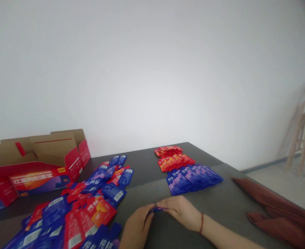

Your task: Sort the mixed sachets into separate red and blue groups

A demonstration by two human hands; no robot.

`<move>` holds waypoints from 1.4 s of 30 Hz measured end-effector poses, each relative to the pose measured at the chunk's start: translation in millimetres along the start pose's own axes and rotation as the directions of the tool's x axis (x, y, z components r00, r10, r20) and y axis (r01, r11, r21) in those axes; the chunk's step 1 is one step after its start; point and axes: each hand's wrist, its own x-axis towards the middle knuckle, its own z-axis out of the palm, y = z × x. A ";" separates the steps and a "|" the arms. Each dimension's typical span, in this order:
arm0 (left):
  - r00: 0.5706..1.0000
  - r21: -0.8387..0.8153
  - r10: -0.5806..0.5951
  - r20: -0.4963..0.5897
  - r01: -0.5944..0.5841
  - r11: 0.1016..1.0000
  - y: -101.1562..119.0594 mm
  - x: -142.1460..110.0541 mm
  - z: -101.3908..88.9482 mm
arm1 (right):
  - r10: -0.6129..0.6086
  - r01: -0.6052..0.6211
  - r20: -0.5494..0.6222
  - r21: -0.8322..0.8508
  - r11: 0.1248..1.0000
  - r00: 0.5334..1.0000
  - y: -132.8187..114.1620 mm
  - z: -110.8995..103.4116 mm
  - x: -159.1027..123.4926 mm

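Observation:
My left hand (138, 229) and my right hand (181, 212) meet over the grey table top (147, 200). Their fingertips pinch a small blue sachet (156, 209) from both sides, and most of it is hidden by my fingers. A loose heap of blue and red sachets (90, 204) spreads just left of my left hand. Ahead of my hands lie tidy overlapping rows of blue sachets (192, 178). Beyond those are rows of orange-red sachets (175, 163) and red sachets (168, 150). A red thread circles my right wrist.
An open cardboard carton with red printed sides (42, 152) stands at the far left of the table. A dark red cloth (277, 211) lies bunched at the right. Wooden easels (304, 128) lean by the white wall beyond the table's far corner.

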 end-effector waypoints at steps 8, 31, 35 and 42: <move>0.996 -0.017 -0.078 -0.042 0.077 0.997 2.0 -2.9 2.5 | 0.166 -0.280 -0.375 -0.273 0.920 0.912 41.9 -77.4 -25.0; 0.968 0.375 0.201 0.150 -0.243 0.895 99.4 129.0 62.0 | 0.183 -0.416 -0.384 -0.706 0.573 0.905 112.0 -82.7 -45.0; 0.957 0.386 0.236 0.172 -0.285 0.877 99.1 128.2 61.6 | 0.230 -0.434 -0.374 -0.679 0.592 0.899 114.6 -78.8 -44.7; 0.942 0.409 0.280 0.187 -0.334 0.849 100.4 127.8 62.6 | 0.246 -0.441 -0.373 -0.656 0.612 0.895 109.2 -79.1 -46.0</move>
